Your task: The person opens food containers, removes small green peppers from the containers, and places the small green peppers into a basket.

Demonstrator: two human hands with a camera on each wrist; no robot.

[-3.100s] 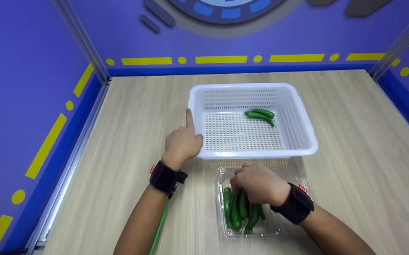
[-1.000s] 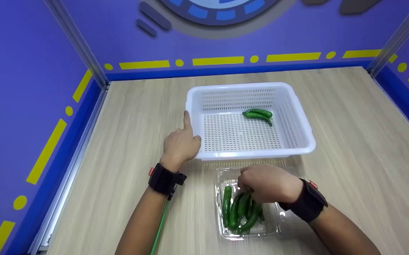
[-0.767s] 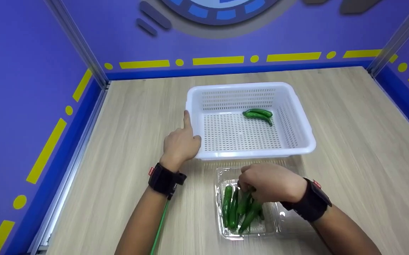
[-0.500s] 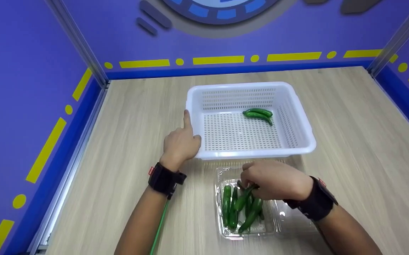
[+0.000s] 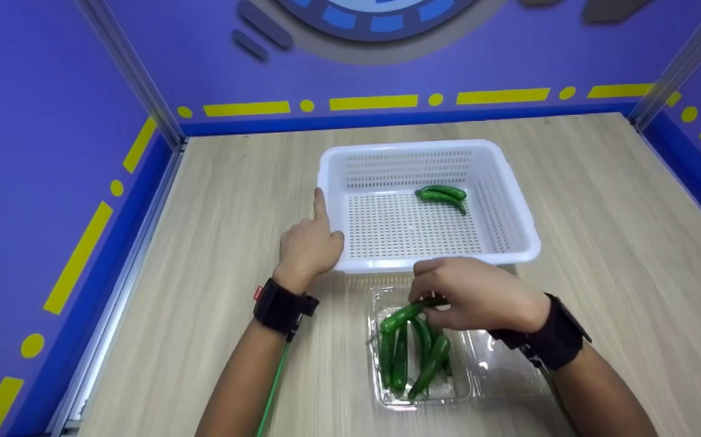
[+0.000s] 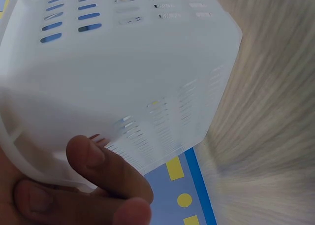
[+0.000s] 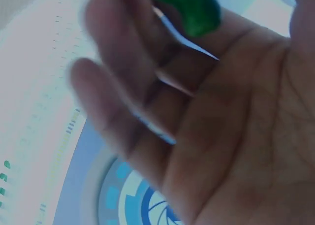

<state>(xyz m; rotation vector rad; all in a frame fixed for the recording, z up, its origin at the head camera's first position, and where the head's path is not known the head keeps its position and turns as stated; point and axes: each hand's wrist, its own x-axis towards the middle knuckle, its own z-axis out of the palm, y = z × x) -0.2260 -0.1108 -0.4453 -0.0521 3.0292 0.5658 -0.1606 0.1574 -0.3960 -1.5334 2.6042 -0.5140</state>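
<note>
My right hand [image 5: 477,294] pinches a green chili pepper [image 5: 402,317] by one end, just above the clear plastic container [image 5: 473,388]. Several more green peppers [image 5: 432,367] lie in that container. Up close in the right wrist view, the held pepper [image 7: 199,11] shows at the fingertips. My left hand [image 5: 311,246] grips the left rim of the white basket [image 5: 380,264], index finger stretched along the edge. The left wrist view shows other fingers [image 6: 110,173] curled beneath the rim. Two green peppers [image 5: 441,197] lie toward the back right inside the basket.
The container's clear lid [image 5: 505,367] lies open to its right, below my right forearm. A wooden table [image 5: 229,200] carries everything, with blue-purple panels [image 5: 34,152] at the sides and back. A green cord [image 5: 274,388] runs along my left forearm.
My right hand has risen toward the basket, drawing one pepper up from among the others in the container. The left hand stays at the basket's rim.
</note>
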